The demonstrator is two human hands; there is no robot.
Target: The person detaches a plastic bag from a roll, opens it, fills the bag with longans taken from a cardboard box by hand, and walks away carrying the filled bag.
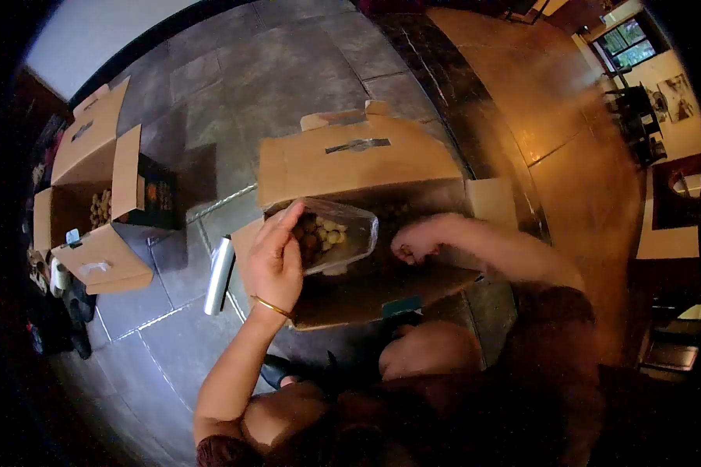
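Note:
My left hand (276, 261), with a gold bangle at its wrist, holds a clear plastic container (358, 233) tilted over the open cardboard box (358, 167) in front of me. Several small round yellowish and brownish pieces (327, 235) lie inside the container. To its right, my right hand (419, 240) is over the dark inside of the same box, its fingers curled together. Whatever those fingers hold, if anything, is too dark and blurred to make out. More small round pieces show faintly deeper in the box.
A second open cardboard box (93, 175) with brownish pieces inside stands on the tiled floor at the left. A shiny silver roll (219, 276) lies left of the near box. My knees are close to the near box's front edge. Dark furniture stands far right.

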